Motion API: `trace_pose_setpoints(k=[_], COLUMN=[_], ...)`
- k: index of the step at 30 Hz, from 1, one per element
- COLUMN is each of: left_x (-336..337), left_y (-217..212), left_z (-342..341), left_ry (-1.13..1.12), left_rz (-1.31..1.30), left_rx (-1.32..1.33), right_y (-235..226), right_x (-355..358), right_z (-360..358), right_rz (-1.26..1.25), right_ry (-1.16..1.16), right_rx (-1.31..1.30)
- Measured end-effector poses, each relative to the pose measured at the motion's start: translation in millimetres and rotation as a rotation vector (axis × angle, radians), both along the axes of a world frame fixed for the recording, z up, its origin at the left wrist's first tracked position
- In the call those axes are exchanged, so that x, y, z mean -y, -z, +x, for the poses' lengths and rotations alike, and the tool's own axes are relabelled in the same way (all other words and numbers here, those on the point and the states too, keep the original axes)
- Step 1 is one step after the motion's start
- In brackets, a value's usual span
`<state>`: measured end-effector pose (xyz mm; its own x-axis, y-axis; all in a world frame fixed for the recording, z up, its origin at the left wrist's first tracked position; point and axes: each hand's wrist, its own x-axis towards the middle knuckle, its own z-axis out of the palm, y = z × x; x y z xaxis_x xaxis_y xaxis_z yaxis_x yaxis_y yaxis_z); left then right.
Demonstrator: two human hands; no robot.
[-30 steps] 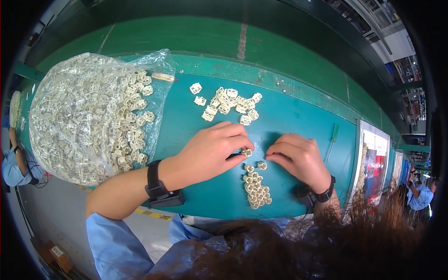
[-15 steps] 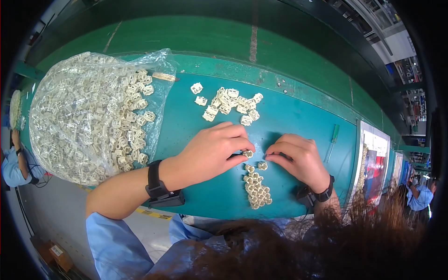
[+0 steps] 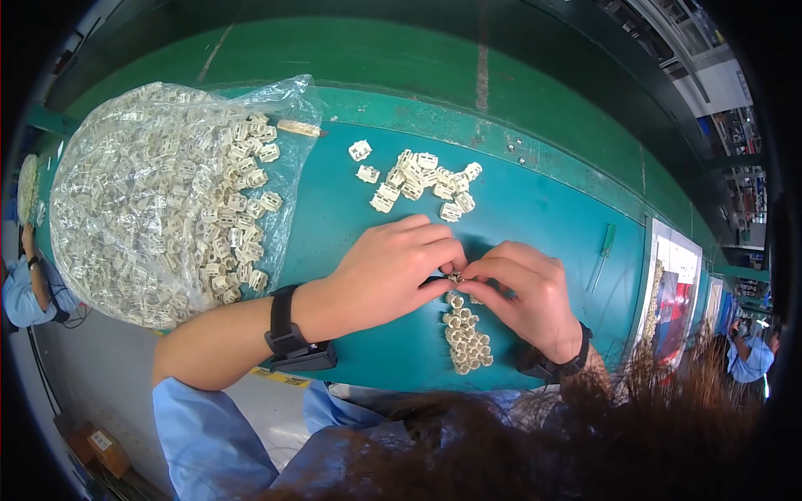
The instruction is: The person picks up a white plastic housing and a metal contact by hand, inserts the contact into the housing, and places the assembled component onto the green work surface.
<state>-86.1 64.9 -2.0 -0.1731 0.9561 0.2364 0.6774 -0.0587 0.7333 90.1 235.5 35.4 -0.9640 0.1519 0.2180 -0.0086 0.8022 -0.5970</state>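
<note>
1. Starting at the far left, a clear bag (image 3: 159,200) bulging with small cream plastic parts was seen lying on the green bench (image 3: 535,209), its open mouth turned to the right, with some parts spilled at its edge.
2. A thin stick (image 3: 299,129) was laid just beyond the bag's upper right corner.
3. A loose cluster of cream parts (image 3: 422,179) was spread on the bench above the hands, well apart from them.
4. The left hand (image 3: 388,271) was brought in from the lower left, a dark wristband (image 3: 284,321) worn on its wrist, with the fingers curled and the thumb and fingertips pinched shut on a small part (image 3: 455,276).
5. That small part was held at the middle of the bench, between the fingertips of both hands, just above the pile below it.
6. A tidy pile of small ring-shaped pieces (image 3: 466,332) was stacked on the bench directly beneath the meeting fingertips.
7. The right hand (image 3: 526,296) was set opposite the left, a dark band (image 3: 568,363) worn on its wrist, and its fingertips were likewise closed on the same small part.
8. A green screwdriver (image 3: 603,255) was laid to the right of the right hand, apart from it.
9. A flat printed sheet (image 3: 672,292) was placed at the bench's right end.
</note>
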Motion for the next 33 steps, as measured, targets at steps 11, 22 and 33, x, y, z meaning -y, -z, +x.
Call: trace_pose_setpoints(k=[11, 22, 33], left_x=[1, 7, 3], left_y=[-1, 0, -36], left_z=[-2, -10, -23], left_ry=[0.007, 0.139, -0.213], left_rz=[0.012, 0.036, 0.009], left_rx=[0.007, -0.033, -0.36], right_y=[-1, -27, -7], right_x=[-1, -49, -53], right_z=[-1, 23, 27], right_rz=[0.117, -0.049, -0.019], right_ry=[-0.032, 0.178, 0.056], right_rx=[-0.05, 0.246, 0.197])
